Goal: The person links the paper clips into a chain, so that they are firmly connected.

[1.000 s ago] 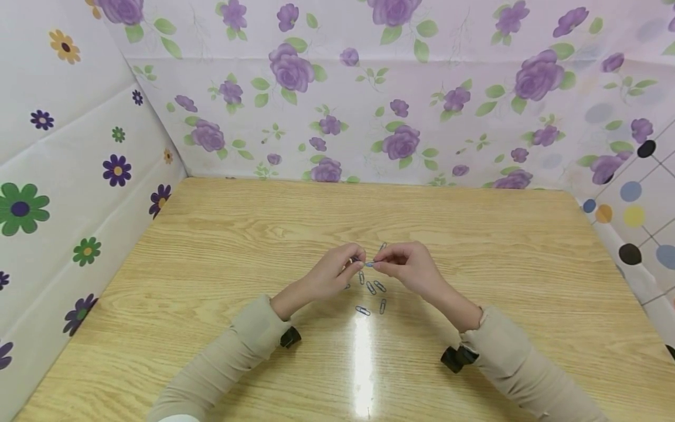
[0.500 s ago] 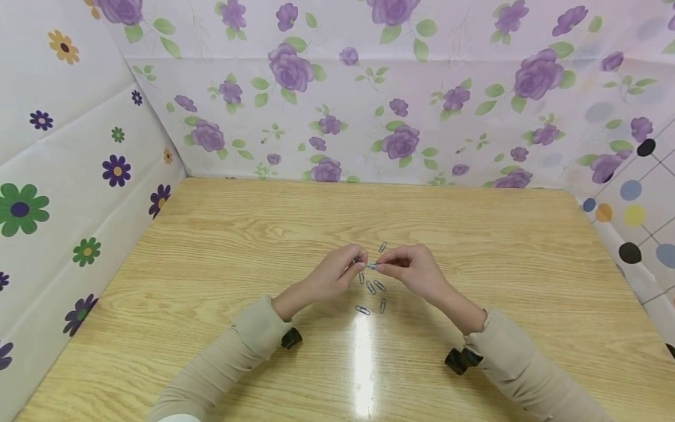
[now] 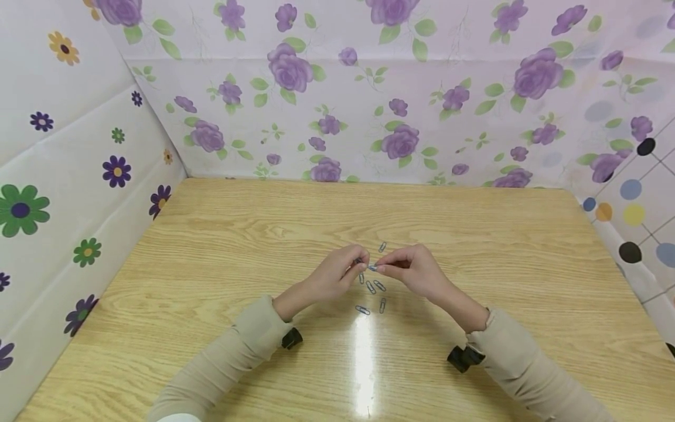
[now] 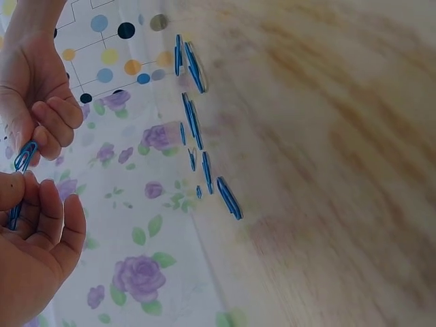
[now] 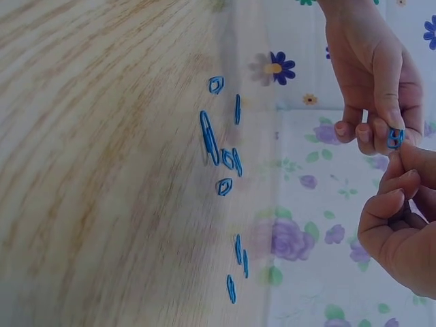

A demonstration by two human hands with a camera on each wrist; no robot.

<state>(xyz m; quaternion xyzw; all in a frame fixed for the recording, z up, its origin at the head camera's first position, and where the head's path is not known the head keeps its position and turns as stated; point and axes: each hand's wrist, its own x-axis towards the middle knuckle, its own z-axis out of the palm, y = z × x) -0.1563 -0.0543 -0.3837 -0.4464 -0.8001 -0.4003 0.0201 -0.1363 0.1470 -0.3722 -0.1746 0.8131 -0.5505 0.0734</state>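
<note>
Over the wooden table, my left hand [image 3: 338, 271] and right hand [image 3: 416, 268] face each other, fingertips close together. Between them sits a blue paper clip [image 3: 372, 268], pinched by the right thumb and fingers. In the left wrist view, blue wire loops [image 4: 26, 157] bridge the two hands' fingertips, and more blue wire [image 4: 15, 214] shows below the left thumb, so the left hand pinches clip wire too. Cannot tell whether two clips are linked there. The right wrist view shows a blue clip end [image 5: 395, 138] at the left thumb tip.
Several loose blue paper clips lie on the table [image 3: 253, 223] under and in front of the hands, among them a paper clip [image 3: 362, 309] nearest the body and another paper clip [image 3: 382, 247] beyond the hands. Flower-printed sheets [image 3: 337, 94] stand behind and beside the table.
The right hand has shifted slightly right and the left hand's fingertips have followed a little. The farthest loose clip is now fully uncovered. Both hands keep their pinch.
</note>
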